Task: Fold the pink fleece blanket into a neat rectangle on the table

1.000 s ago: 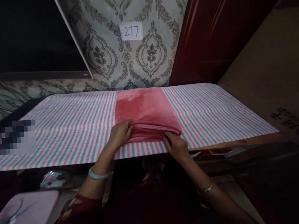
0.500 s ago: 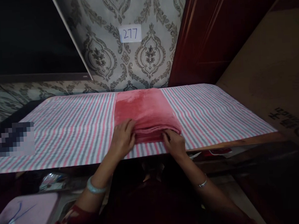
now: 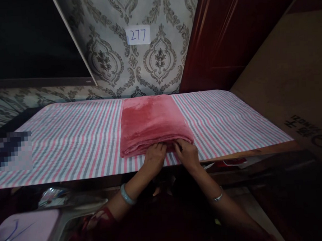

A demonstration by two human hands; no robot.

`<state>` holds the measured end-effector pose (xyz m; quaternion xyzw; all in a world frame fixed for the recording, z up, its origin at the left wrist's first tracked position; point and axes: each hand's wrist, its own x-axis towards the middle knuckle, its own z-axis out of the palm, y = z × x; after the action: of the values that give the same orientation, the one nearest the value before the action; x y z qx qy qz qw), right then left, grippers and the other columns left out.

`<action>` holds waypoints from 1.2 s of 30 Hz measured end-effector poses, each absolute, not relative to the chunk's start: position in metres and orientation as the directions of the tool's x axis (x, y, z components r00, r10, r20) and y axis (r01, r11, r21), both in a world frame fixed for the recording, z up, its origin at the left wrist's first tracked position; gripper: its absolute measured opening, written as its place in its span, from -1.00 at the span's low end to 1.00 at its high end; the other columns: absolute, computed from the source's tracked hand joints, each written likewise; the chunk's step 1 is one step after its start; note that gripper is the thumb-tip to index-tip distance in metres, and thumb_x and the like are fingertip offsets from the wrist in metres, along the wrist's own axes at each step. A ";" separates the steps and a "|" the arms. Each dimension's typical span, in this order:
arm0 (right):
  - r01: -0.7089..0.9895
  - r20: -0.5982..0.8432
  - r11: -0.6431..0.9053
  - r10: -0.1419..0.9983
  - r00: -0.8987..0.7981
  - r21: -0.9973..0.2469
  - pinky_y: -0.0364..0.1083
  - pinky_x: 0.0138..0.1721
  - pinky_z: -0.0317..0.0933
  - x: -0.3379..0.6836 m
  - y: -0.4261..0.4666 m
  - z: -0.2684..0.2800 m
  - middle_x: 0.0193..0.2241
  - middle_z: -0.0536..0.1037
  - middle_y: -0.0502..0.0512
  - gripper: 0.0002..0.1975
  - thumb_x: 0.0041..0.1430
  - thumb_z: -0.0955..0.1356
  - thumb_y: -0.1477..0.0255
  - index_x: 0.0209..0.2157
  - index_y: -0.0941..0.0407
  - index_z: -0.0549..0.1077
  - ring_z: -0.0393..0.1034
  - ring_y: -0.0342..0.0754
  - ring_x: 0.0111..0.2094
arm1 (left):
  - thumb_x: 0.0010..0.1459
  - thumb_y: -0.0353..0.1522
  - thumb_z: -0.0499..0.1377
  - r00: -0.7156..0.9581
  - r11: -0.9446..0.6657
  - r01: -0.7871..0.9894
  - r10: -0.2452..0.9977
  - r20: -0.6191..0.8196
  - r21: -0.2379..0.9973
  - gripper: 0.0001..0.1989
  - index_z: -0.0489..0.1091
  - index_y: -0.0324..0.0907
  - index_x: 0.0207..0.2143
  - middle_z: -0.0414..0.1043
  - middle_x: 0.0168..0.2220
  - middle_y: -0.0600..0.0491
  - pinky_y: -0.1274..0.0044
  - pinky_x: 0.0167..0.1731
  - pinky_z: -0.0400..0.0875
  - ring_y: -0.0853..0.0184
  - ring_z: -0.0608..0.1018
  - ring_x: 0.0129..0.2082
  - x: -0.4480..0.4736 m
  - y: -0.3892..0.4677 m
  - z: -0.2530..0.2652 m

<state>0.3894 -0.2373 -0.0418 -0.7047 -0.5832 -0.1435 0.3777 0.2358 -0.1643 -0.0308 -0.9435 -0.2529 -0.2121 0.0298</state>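
A folded pink-red plush blanket (image 3: 152, 117) lies on the striped cloth (image 3: 86, 135) that covers the table, its several layers showing along the near edge. My left hand (image 3: 155, 157) is at the middle of that edge, fingers curled onto the layers. Close beside it, my right hand (image 3: 187, 154) pinches the same edge towards the right corner. The tips of both hands' fingers are partly hidden in the folds.
A dark screen (image 3: 32, 41) stands at the back left, before patterned wallpaper with a paper label (image 3: 138, 35). A large cardboard box (image 3: 291, 77) borders the table on the right. A pink stool (image 3: 29, 231) is low on the left.
My left hand has moved right, from the blanket's near left corner to the middle of its near edge. The left corner now lies flat and uncovered. My right hand stays at the edge.
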 end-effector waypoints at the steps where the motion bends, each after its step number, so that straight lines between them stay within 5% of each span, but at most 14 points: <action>1: 0.931 0.644 -0.035 0.712 0.278 -0.363 -0.11 -0.34 0.22 0.390 -0.237 -0.042 -0.41 0.64 0.13 -0.72 0.33 0.22 0.40 -0.22 0.09 0.57 0.50 0.00 -0.39 | 0.23 -0.54 0.07 0.786 -0.865 0.499 0.475 0.396 0.046 -0.70 0.46 -0.26 -0.03 0.54 -0.11 -0.18 0.34 -0.13 0.48 0.14 0.56 -0.10 0.237 -0.163 -0.029; 12: 0.938 0.645 -0.045 0.715 0.271 -0.344 -0.13 -0.36 0.19 0.393 -0.236 -0.043 -0.42 0.63 0.12 -0.73 0.32 0.23 0.41 -0.20 0.12 0.58 0.49 -0.03 -0.39 | 0.22 -0.54 0.11 0.803 -0.853 0.522 0.501 0.323 0.024 -0.81 0.51 -0.25 -0.20 0.56 -0.24 -0.13 0.40 -0.35 0.46 0.19 0.59 -0.32 0.244 -0.156 -0.024; 21: 0.950 0.652 -0.053 0.715 0.252 -0.309 -0.13 -0.41 0.14 0.397 -0.238 -0.043 -0.48 0.60 0.09 -0.72 0.34 0.22 0.41 -0.26 0.12 0.57 0.47 -0.05 -0.43 | 0.28 -0.52 0.04 0.797 -0.961 0.262 0.160 0.583 -0.094 -0.79 0.47 -0.22 -0.20 0.51 -0.33 -0.03 0.44 -0.31 0.43 0.27 0.51 -0.32 0.238 -0.147 -0.036; 31: 0.959 0.683 -0.009 0.700 0.209 -0.284 -0.14 -0.38 0.16 0.398 -0.245 -0.051 -0.46 0.59 0.10 -0.74 0.33 0.23 0.47 -0.26 0.12 0.56 0.46 -0.06 -0.43 | 0.29 -0.45 0.09 0.716 -0.972 0.224 0.116 0.689 -0.070 -0.84 0.45 -0.21 -0.32 0.44 -0.40 0.00 0.46 -0.34 0.37 0.31 0.43 -0.37 0.231 -0.160 -0.022; 36: 0.960 0.708 0.015 0.679 0.195 -0.279 -0.14 -0.37 0.19 0.400 -0.246 -0.055 -0.45 0.60 0.09 -0.74 0.31 0.24 0.48 -0.19 0.11 0.57 0.46 -0.06 -0.45 | 0.26 -0.48 0.10 0.581 -0.935 0.345 0.143 0.801 -0.084 -0.79 0.46 -0.22 -0.10 0.54 -0.20 -0.11 0.36 -0.21 0.38 0.20 0.49 -0.19 0.232 -0.160 -0.021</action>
<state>0.4000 -0.2463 -0.0549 -0.6763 -0.6058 -0.1878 0.3746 0.2318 -0.1600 -0.0209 -0.8816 -0.1385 -0.4360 0.1161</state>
